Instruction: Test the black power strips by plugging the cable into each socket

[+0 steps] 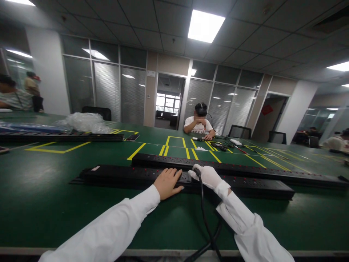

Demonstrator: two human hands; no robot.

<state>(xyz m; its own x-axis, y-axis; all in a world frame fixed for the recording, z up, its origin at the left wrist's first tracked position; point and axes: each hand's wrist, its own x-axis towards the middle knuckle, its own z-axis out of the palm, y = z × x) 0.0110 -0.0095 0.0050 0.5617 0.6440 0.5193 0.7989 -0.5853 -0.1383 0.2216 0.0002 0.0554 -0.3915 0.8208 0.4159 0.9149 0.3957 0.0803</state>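
A long black power strip (117,176) with sockets and red switches lies across the green table in front of me. My left hand (167,183), bare, rests flat on this strip left of the middle, fingers stretched out. In a white glove, my right hand (209,177) grips the plug end of a black power cord (202,203) at the strip's sockets. Glove and fingers hide most of the plug, so I cannot tell how deep it sits. The cord hangs down toward the table's near edge. A second black power strip (289,174) lies just behind the first.
Yellow tape lines (136,151) mark the green table (68,214). Clear plastic wrap (84,122) and long black bars (103,137) lie back left, near a phone (132,137). Opposite, a person (200,123) wearing a headset sits beside loose cables (218,145).
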